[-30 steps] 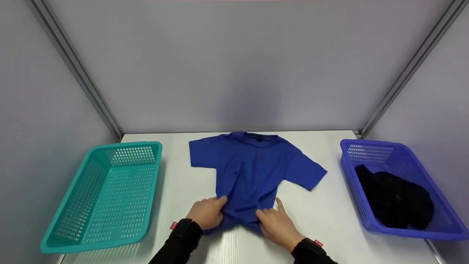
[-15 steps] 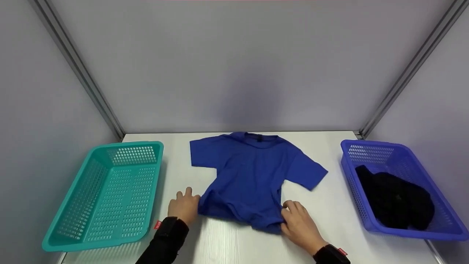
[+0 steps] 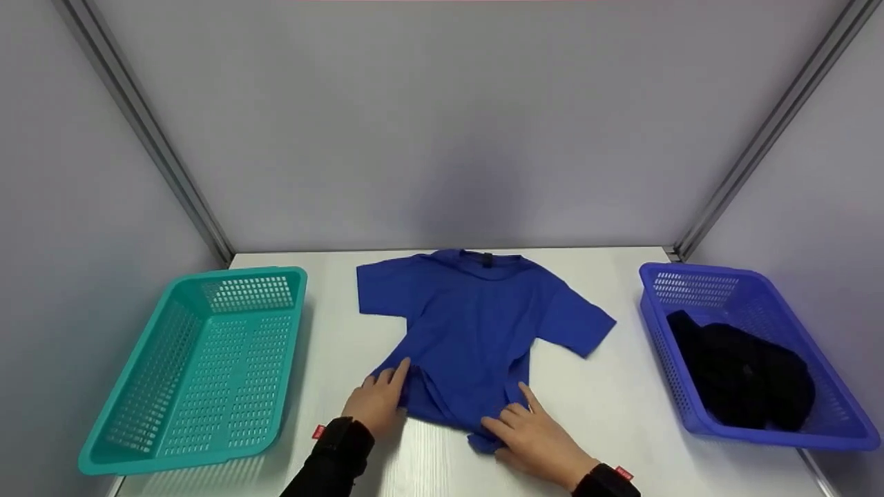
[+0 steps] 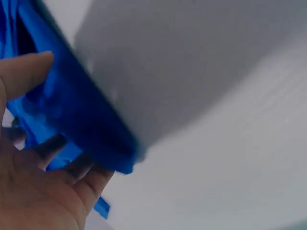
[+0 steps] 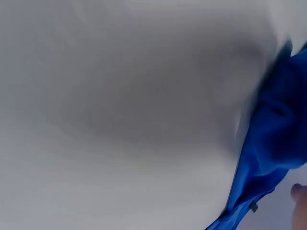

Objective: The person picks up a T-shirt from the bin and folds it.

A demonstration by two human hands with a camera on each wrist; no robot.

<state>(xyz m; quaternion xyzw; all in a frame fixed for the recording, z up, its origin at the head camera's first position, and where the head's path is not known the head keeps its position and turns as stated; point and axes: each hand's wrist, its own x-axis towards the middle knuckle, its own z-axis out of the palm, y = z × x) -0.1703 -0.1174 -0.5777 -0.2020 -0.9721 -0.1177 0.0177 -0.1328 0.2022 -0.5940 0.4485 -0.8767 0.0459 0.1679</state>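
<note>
A blue short-sleeved T-shirt (image 3: 476,317) lies front up, with its collar at the far side. Its lower part is rumpled and the hem is partly turned. At the lower left of the shirt my left hand (image 3: 376,404) rests its fingers on the cloth. In the left wrist view the thumb (image 4: 29,72) stands apart from the fingers, which touch the blue cloth (image 4: 91,129). My right hand (image 3: 535,438) pinches the hem at the lower right, one finger sticking out. The right wrist view shows the shirt's edge (image 5: 273,139) and a single fingertip (image 5: 298,192).
A teal plastic basket (image 3: 293,373) stands on the left of the white table (image 3: 442,469). To the right is a purple-blue basket (image 3: 666,373) with black cloth (image 3: 753,373) in it. Grey panels (image 3: 456,124) enclose the back and sides.
My hands spread the hem outward, then came back inward. The left side of the hem is now folded under my left fingers, and the right hem corner is drawn inward.
</note>
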